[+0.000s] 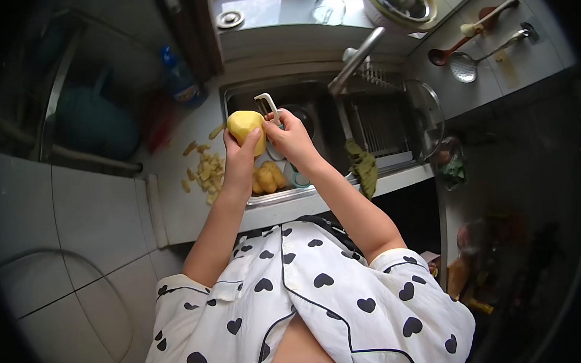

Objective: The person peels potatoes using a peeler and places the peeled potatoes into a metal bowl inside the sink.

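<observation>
My left hand (242,156) is closed around a peeled yellow potato (245,125), held up over the near left part of the sink (323,107). In my right hand (291,137) is a white-framed peeler (268,104), its head sticking up just right of the potato. My fingers hide most of the peeler's handle. Below the hands, several potatoes (268,178) lie at the sink's near left corner. Potato peelings (209,174) are heaped on the counter left of the sink.
A faucet (358,59) reaches over the sink from behind. To the right stands a dish rack (383,127), with a green cloth (363,168) hanging at the front edge. A blue bottle (181,79) stands at the back left. Ladles (463,66) hang on the right wall.
</observation>
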`<state>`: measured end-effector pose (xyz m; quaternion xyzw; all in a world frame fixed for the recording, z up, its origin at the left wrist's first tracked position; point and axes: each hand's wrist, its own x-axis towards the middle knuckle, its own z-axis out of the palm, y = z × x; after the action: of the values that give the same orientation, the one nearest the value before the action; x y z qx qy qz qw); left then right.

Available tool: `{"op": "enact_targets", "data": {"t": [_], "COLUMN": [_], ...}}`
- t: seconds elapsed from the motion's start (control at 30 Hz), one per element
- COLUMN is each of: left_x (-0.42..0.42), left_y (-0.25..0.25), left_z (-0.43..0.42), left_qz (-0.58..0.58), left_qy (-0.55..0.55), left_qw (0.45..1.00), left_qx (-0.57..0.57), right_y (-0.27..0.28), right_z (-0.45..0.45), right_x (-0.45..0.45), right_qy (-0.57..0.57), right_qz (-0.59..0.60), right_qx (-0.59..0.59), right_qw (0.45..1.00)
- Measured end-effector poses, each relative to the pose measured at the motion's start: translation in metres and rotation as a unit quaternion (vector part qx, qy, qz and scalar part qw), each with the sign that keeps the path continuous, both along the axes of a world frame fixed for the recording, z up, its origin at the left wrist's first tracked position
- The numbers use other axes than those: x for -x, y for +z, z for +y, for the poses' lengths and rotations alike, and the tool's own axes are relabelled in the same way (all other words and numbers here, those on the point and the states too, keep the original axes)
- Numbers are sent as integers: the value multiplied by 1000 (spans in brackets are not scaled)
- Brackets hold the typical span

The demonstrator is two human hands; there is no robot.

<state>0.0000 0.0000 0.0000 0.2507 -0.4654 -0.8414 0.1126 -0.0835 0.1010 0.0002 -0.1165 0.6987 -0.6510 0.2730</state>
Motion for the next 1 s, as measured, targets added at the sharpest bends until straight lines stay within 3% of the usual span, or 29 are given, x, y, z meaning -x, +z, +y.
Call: {"op": "enact_targets", "data": {"t": [0.43,0.5,0.63,1.0], "left_x": [180,219,284,445], "left_y": [127,132,148,134], "left_z": [141,159,194,224], "left_qz": [133,136,85,87], "left_qy": [-140,-156,-150,-197], "left_qw": [980,976,983,976], "left_qx": [53,68,63,30], "right_y": [127,135,144,136], "right_z": [152,171,200,237], "right_x": [154,186,249,398], "right_qy": [-118,-144,-184,-195], "right_qz": [74,122,94,109], "right_qx": [188,143,151,132], "right_qw": [972,972,967,966]}}
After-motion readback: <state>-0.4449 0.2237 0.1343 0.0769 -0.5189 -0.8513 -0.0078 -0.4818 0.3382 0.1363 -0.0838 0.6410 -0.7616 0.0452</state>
